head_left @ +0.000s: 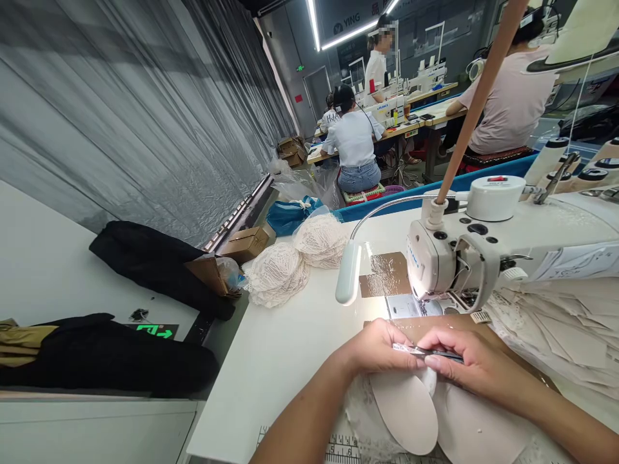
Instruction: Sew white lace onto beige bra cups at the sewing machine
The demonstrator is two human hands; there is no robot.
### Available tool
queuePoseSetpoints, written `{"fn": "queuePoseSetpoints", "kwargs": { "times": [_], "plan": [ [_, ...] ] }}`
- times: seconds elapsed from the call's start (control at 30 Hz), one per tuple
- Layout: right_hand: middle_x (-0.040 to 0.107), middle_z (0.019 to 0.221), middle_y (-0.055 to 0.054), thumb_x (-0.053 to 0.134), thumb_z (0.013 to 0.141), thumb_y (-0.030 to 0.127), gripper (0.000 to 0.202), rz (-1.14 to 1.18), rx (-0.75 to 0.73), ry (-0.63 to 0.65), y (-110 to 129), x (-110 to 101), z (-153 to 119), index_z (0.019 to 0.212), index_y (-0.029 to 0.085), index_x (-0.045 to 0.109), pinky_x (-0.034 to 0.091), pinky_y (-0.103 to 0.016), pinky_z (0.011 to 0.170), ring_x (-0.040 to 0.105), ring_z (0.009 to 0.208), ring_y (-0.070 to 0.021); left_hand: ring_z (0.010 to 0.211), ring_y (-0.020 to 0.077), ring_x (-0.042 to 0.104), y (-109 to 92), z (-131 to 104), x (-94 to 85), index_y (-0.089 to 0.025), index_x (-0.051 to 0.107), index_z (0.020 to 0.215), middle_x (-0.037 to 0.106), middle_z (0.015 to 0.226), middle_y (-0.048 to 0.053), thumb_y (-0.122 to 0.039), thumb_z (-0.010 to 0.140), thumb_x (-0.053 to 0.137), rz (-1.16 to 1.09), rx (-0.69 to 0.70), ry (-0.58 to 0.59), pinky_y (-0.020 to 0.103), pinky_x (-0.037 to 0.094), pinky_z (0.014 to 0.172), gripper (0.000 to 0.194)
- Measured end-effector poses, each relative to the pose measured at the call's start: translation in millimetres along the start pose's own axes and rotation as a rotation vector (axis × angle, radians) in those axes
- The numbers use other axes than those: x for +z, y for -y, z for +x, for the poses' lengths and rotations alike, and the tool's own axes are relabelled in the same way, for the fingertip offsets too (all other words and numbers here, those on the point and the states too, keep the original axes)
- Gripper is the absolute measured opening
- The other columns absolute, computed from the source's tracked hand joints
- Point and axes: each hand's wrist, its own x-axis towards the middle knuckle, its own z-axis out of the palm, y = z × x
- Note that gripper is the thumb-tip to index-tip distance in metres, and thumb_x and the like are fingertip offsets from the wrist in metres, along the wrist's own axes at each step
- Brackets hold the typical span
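In the head view, my right hand (464,361) is closed around a pair of dark metal thread snips (449,354), their tip pointing left toward my other hand. My left hand (382,348) pinches a strip of white lace fabric (402,348) by the snips' tip. Beneath both hands hang smooth beige moulded cup pieces (406,412), with pale lace (365,419) at their left. The hands are just in front of the sewing machine's needle area. Fingers partly cover the snips and the fabric edge.
A white sewing machine (435,258) stands ahead, with a lit lamp (349,274) on a bent neck. Stacked lace pieces (278,274) lie at the table's left edge. Beige panels (565,328) pile up at right. Thread cones (549,161) stand behind. Other people sit at machines farther back.
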Motion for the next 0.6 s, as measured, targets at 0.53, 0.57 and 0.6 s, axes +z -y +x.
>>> {"fn": "queuePoseSetpoints", "kwargs": {
  "times": [0.53,0.57,0.6],
  "plan": [
    [0.061,0.082,0.001,0.056,0.088,0.042,0.018,0.118,0.065,0.026,7.3,-0.2,4.9,0.092,0.027,0.063,0.043,-0.029,0.068,0.055,0.077,-0.0186,0.06,0.0094,0.039,0.7,1.4,0.0,-0.012,0.066,0.069,0.047,0.061,-0.003,-0.055,0.063,0.078,-0.002,-0.001,0.011,0.022,0.029,0.053,0.045],
    [0.059,0.078,0.002,0.055,0.087,0.041,0.016,0.124,0.079,0.018,6.9,0.6,4.9,0.089,0.026,0.063,0.042,-0.029,0.066,0.054,0.075,-0.0182,0.059,0.0089,0.038,-0.1,0.6,-1.6,-0.012,0.065,0.07,0.046,0.061,-0.003,-0.054,0.064,0.079,0.004,0.002,0.035,0.021,0.028,0.053,0.045],
    [0.058,0.076,0.002,0.055,0.087,0.039,0.015,0.131,0.089,0.001,5.7,1.4,4.9,0.086,0.026,0.062,0.041,-0.028,0.065,0.053,0.073,-0.0179,0.059,0.0086,0.037,-1.1,-0.5,-3.4,-0.012,0.065,0.07,0.046,0.062,-0.004,-0.053,0.064,0.079,0.012,0.006,0.053,0.021,0.028,0.052,0.044]
  ]
}}
